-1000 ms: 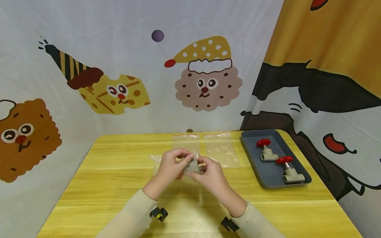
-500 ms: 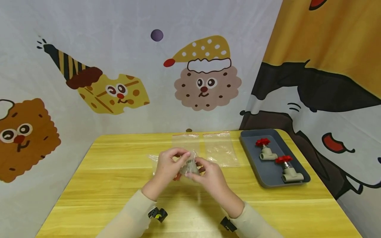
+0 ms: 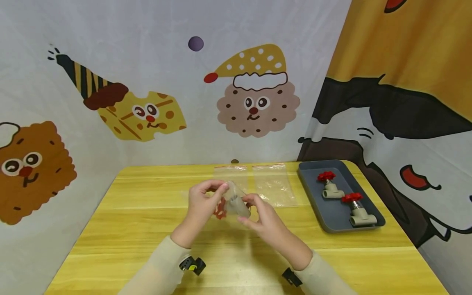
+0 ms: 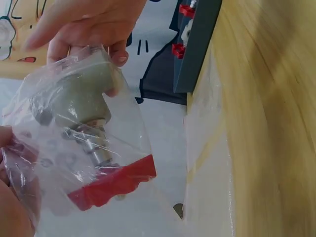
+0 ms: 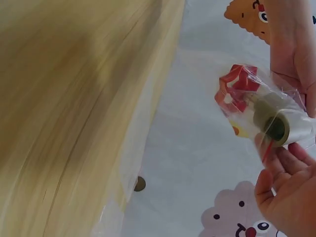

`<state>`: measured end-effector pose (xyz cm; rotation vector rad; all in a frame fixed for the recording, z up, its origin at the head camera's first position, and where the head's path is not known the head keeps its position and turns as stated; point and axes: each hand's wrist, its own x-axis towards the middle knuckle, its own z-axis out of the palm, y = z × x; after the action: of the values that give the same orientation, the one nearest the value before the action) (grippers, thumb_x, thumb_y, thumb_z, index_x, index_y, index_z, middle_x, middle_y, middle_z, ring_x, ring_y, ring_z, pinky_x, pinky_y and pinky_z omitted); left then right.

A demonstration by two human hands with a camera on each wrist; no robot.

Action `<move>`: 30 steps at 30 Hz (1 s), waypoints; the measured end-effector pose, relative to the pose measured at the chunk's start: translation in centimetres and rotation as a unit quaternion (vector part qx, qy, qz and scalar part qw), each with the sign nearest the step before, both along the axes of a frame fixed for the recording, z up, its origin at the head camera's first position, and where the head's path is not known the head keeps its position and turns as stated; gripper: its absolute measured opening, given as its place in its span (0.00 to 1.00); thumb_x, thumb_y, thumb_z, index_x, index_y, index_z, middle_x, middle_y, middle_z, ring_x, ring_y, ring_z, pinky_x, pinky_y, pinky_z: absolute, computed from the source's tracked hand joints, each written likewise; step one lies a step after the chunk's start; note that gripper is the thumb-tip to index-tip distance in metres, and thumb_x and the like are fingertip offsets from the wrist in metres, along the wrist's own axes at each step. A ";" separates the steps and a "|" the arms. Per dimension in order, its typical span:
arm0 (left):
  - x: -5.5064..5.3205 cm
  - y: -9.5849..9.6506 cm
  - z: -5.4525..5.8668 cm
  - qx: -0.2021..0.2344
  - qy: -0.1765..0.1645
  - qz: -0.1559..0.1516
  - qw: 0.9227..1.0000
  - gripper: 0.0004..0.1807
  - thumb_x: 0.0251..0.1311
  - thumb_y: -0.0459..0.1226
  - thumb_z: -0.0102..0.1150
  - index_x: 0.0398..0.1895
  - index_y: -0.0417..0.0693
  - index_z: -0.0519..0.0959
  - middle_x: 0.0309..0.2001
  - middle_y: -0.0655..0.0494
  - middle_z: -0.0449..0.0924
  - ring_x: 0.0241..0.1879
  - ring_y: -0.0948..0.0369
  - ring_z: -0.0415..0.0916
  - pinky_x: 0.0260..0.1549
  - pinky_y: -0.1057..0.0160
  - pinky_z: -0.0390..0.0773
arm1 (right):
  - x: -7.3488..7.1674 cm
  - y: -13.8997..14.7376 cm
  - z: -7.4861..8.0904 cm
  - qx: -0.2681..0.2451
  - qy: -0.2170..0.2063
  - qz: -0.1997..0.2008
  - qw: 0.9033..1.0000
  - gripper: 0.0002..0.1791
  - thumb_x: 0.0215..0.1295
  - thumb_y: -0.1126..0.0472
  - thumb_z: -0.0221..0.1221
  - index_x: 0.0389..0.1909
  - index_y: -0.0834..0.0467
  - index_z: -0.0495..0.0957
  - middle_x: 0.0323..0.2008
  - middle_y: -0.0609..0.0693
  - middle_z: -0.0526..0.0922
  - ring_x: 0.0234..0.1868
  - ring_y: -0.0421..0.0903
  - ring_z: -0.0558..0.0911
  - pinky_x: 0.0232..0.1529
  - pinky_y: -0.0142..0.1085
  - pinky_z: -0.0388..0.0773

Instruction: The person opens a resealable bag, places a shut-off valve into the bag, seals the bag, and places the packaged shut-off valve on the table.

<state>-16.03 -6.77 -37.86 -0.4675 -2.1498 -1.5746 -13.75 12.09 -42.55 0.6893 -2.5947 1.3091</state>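
Observation:
A valve with a beige tee-shaped body (image 4: 81,101) and a red handwheel (image 4: 116,182) sits inside a clear plastic bag (image 4: 49,163), raised between both hands over the table. My left hand (image 3: 203,205) pinches the bag's film between thumb and fingers near the upper end in the head view. My right hand (image 3: 263,215) holds the bagged valve by its body, with fingers curled behind the pipe end. From the right wrist view, the round pipe opening (image 5: 279,129) faces the camera and the right fingers (image 5: 286,163) lie against its underside through the film.
On the right of the wooden table (image 3: 147,229) stands a grey tray (image 3: 315,205) holding two similar valves (image 3: 332,190) with red handwheels. Two flat clear zip bags (image 3: 273,186) lie at the back, just left of the tray. A cartoon-printed curtain (image 3: 166,49) hangs behind.
My left hand has shifted left and slightly up, and the right hand a little right. The bagged valve has tilted, and its red handwheel now shows between the hands.

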 end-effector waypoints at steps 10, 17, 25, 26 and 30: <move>0.2 -0.1 0.5 0.040 0.006 -0.010 0.999 0.03 0.55 0.28 0.64 0.28 0.34 0.83 0.28 0.43 0.85 0.25 0.69 0.76 0.24 0.65 0.79 | -0.2 1.4 -0.6 -0.002 0.159 0.020 0.987 0.27 0.50 0.64 0.70 0.53 0.55 0.75 0.51 0.48 0.77 0.48 0.43 0.78 0.42 0.37 0.81; 0.5 -0.1 0.9 0.054 -0.003 -0.020 0.998 0.03 0.55 0.27 0.63 0.28 0.32 0.82 0.29 0.41 0.84 0.26 0.71 0.77 0.26 0.70 0.79 | 0.0 2.0 -0.7 -0.047 0.153 0.008 0.987 0.13 0.50 0.67 0.70 0.32 0.54 0.75 0.46 0.47 0.79 0.48 0.44 0.79 0.51 0.28 0.77; -0.1 0.1 0.2 0.091 -0.039 -0.047 0.994 0.03 0.57 0.27 0.62 0.30 0.33 0.82 0.30 0.39 0.83 0.28 0.67 0.79 0.27 0.72 0.79 | -0.2 2.4 -0.6 -0.093 0.165 0.010 0.982 0.14 0.49 0.74 0.68 0.27 0.55 0.74 0.52 0.60 0.73 0.54 0.55 0.72 0.57 0.32 0.70; -0.3 0.1 0.0 0.095 -0.043 -0.053 0.993 0.03 0.57 0.28 0.61 0.31 0.34 0.81 0.30 0.39 0.83 0.29 0.66 0.80 0.26 0.72 0.78 | -0.1 2.4 -0.4 -0.101 0.148 0.012 0.984 0.13 0.51 0.74 0.66 0.28 0.56 0.74 0.53 0.62 0.71 0.55 0.55 0.72 0.57 0.32 0.71; -0.8 0.0 -1.0 0.111 -0.051 -0.078 0.989 0.04 0.59 0.30 0.60 0.32 0.35 0.81 0.31 0.40 0.83 0.30 0.65 0.81 0.30 0.67 0.81 | 0.5 2.3 1.2 -0.118 0.071 0.008 0.990 0.09 0.59 0.76 0.59 0.31 0.61 0.70 0.51 0.63 0.75 0.51 0.53 0.78 0.49 0.33 0.78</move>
<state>-16.88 -6.81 -38.87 -0.5023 -2.0189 -1.9370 -13.30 14.44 -41.33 0.7327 -2.2801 1.4829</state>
